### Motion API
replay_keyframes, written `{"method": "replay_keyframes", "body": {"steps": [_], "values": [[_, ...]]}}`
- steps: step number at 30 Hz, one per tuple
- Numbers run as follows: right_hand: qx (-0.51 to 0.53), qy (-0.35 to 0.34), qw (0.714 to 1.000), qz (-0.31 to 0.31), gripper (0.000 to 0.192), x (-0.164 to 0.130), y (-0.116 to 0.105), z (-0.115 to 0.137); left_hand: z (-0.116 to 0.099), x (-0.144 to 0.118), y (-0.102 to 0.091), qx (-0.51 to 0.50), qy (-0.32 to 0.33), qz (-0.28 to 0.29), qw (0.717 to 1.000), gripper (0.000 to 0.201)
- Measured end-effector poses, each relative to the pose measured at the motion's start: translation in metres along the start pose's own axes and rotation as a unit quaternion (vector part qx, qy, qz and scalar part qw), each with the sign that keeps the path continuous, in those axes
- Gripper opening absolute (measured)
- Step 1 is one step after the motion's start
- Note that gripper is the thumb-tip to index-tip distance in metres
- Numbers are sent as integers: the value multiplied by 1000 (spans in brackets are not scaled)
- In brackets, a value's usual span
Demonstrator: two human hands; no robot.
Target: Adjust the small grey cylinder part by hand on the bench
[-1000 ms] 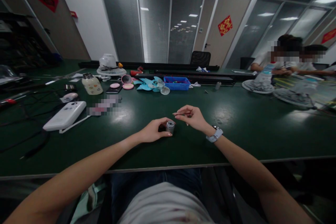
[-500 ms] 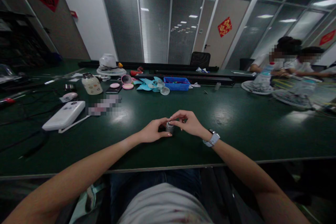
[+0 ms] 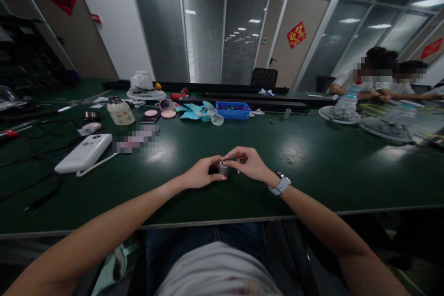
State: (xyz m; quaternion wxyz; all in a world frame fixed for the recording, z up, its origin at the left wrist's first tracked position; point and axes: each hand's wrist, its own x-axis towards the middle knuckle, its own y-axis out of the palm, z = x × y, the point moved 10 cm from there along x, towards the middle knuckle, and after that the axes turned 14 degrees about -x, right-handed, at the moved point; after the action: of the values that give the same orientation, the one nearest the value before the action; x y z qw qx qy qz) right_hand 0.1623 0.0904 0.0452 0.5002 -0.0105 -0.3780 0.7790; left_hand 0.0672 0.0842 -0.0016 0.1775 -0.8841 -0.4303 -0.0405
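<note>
A small grey metal cylinder [image 3: 223, 168], short and smooth-sided, stands on the matte dark green desk [image 3: 312, 171] close to its near edge, about midway along it. The left hand [image 3: 203, 172] curls around it from the left, thumb and fingers pressed to its side, holding it upright. The right hand [image 3: 250, 163], a pale watch [image 3: 280, 183] on its wrist, has its fingertips pinched together right at the top of the cylinder; whatever they may be gripping there is too small to make out. A second ago that right hand hung apart, lifted off to the right of the cylinder; since half a second ago it has sat at the top and hardly shifted, while the left hand has kept its hold throughout. Toward the left edge of the desk lies a smooth white plastic box [image 3: 84, 152] with rounded corners, black cables beside it. Along the far edge sit a blue plastic tray [image 3: 233, 110], pale blue fan blades [image 3: 200, 112] and a squat cream jar [image 3: 120, 111]. At the far right corner other people work over round wire fan grilles [image 3: 339, 114].
</note>
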Motion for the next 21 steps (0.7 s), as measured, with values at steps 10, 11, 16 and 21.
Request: {"method": "replay_keyframes", "body": {"steps": [10,11,16,21], "values": [[89,25,995,44,29,1,13,-15,3,0,-2,3,3,-5,1000,48],[96,28,994,45,30,1,13,-16,3,0,-1,1,5,-4,1000,48],[118,47,991,39,33,1,12,-21,1,1,0,-8,12,2,1000,45],[133,59,989,20,34,1,10,-27,-1,0,0,-7,9,1,1000,41]]}}
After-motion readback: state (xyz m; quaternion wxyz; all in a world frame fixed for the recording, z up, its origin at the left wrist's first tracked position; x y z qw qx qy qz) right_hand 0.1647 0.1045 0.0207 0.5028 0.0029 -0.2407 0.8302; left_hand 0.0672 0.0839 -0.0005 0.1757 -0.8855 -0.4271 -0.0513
